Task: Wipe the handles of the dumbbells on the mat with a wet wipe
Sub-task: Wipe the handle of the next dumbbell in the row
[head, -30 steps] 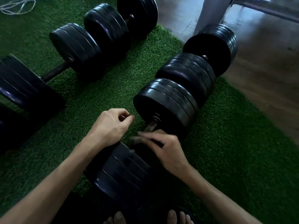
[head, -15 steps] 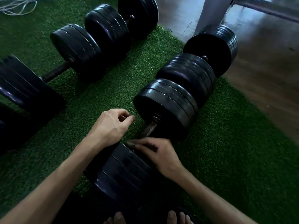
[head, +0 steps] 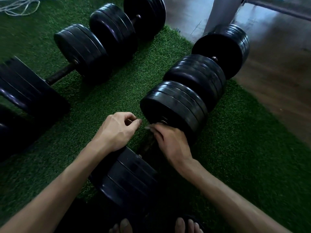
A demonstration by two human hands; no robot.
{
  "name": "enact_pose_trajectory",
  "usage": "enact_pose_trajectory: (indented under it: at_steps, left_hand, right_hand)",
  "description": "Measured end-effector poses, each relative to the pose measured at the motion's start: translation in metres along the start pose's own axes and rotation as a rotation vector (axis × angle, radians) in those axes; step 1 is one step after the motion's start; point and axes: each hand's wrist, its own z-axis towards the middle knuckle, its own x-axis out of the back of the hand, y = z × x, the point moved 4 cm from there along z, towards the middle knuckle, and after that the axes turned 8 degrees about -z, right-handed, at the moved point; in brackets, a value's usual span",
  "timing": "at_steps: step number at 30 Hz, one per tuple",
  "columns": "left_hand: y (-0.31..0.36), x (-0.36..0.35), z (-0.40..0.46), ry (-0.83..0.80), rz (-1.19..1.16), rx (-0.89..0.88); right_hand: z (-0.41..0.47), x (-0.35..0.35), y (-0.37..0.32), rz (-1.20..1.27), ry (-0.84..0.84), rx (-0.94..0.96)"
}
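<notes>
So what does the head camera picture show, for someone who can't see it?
A person's right hand curls over a dumbbell handle on a green mat; no wipe can be made out. The left hand hovers beside it, fingers curled, touching nothing. More black dumbbells lie around, and bare toes show at the bottom.

Dimly lit room. A dark, glossy wooden floor (head: 277, 101) fills the right side, catching pale reflections. A grey upright post (head: 222, 12) stands on it at top, beside a dark horizontal bar (head: 276, 6). A tangle of pale cord (head: 20, 5) lies top left.
</notes>
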Motion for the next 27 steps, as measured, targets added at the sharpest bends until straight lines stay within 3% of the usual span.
enact_pose_trajectory:
  at_steps: [7, 12, 16, 19, 22, 27]
  left_hand:
    - [0.0, 0.0, 0.0, -0.006, -0.009, 0.002]
    - [-0.001, 0.0, 0.0, 0.003, -0.019, -0.014]
    - [-0.003, -0.005, 0.006, -0.142, -0.097, -0.04]
    - [-0.002, -0.008, 0.01, -0.261, -0.108, -0.06]
    - [0.003, -0.01, 0.012, -0.397, -0.087, -0.073]
    - [0.015, -0.005, 0.007, -0.575, -0.223, -0.158]
  right_hand:
    - [-0.025, -0.018, -0.021, 0.437, -0.255, -0.043]
    - [-0.008, 0.007, -0.01, 0.608, -0.102, -0.175]
    - [-0.008, 0.022, 0.007, 0.327, 0.13, -0.119]
    - [-0.022, 0.007, 0.003, 0.257, 0.038, -0.042]
    - [-0.029, 0.0, -0.009, 0.477, -0.06, -0.05]
    - [-0.026, 0.007, -0.002, 0.657, 0.077, -0.275]
